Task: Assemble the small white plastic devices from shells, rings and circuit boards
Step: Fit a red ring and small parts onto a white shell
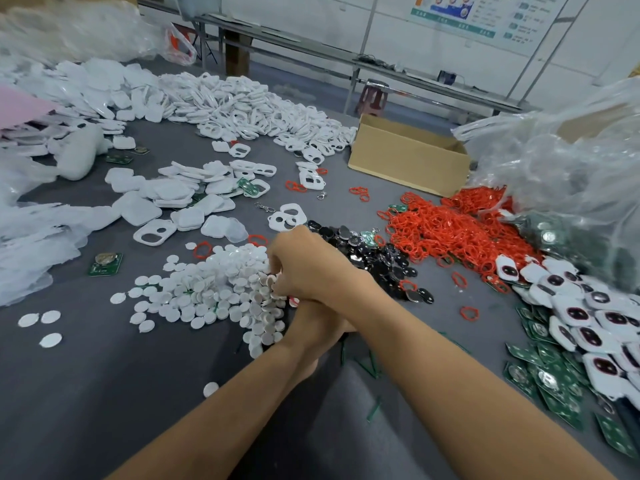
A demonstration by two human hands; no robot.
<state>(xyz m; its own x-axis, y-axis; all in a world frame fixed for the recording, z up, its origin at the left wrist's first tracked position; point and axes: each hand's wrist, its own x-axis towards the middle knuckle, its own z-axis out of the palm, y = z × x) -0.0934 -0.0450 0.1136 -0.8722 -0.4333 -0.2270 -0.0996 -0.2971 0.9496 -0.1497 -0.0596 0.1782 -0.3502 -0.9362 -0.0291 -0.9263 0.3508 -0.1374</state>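
Pinches discs (214, 282) from pile directly beneath, fingers of right hand (304, 261) curled; hides left hand (322, 323) underneath, grip impossible to tell. Light, stiff, slick: best pinched by rims.

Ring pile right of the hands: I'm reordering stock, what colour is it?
The ring pile is red, seen best in the head view.

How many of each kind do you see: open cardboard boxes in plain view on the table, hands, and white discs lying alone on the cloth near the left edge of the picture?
cardboard box: 1
hands, left hand and right hand: 2
white discs: 3
Total: 6
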